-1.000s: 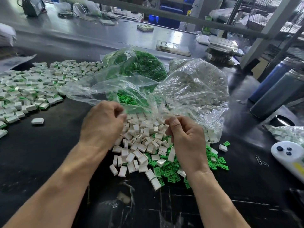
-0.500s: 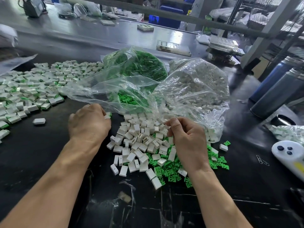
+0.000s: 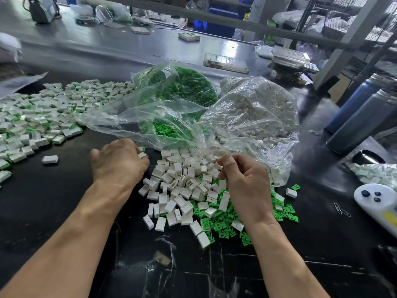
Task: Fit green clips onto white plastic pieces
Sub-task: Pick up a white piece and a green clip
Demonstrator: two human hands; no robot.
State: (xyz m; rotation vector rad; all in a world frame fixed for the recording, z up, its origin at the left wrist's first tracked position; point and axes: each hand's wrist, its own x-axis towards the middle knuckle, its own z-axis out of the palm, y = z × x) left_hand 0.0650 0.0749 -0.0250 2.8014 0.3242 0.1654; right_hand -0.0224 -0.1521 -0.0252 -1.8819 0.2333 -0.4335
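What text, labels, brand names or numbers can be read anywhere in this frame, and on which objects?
None can be read.
The white remote shows dark buttons and a yellow patch, no letters.
The flat packs at the bench's far edge carry markings too blurred to read.
The white pieces, green clips and clear bags are unmarked.

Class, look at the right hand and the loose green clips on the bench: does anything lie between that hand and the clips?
Nothing visible blocks it. The right hand hovers over the mixed heap, and the loose green clips lie exposed just below and beside it. A few white plastic pieces lie scattered on top of some clips.
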